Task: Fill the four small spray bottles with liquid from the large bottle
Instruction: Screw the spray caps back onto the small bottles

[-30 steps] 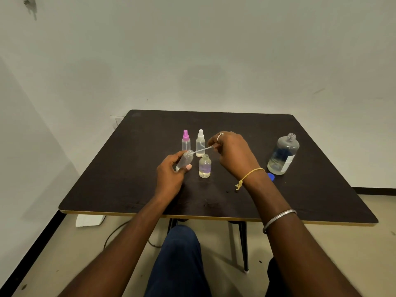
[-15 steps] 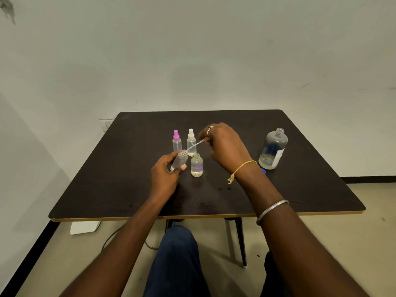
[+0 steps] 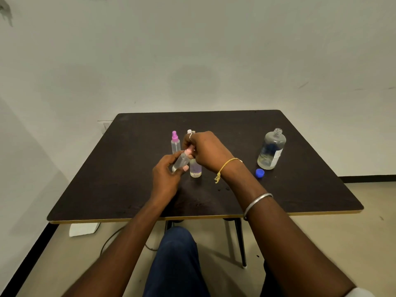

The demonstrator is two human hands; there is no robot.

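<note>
My left hand [image 3: 166,174] grips a small clear spray bottle [image 3: 181,162], tilted toward the right. My right hand [image 3: 206,151] holds its pink spray cap [image 3: 189,151] right at the bottle's neck. Under my right hand a small uncapped bottle [image 3: 195,169] with liquid stands on the table. A bottle with a pink-purple sprayer [image 3: 175,142] stands behind, and a white-capped bottle [image 3: 189,131] is mostly hidden behind my right hand. The large clear bottle [image 3: 271,150] stands open at the right, with its blue cap [image 3: 259,173] lying beside it.
The dark table [image 3: 300,189] has a pale front edge and stands against a white wall. My knee in dark trousers shows below the table edge. A white object and a cable lie on the floor at the left.
The spray cap's thin tube, seen stretched between my hands earlier, is now out of sight and the cap sits at the bottle's neck. My right hand has come close to my left.
</note>
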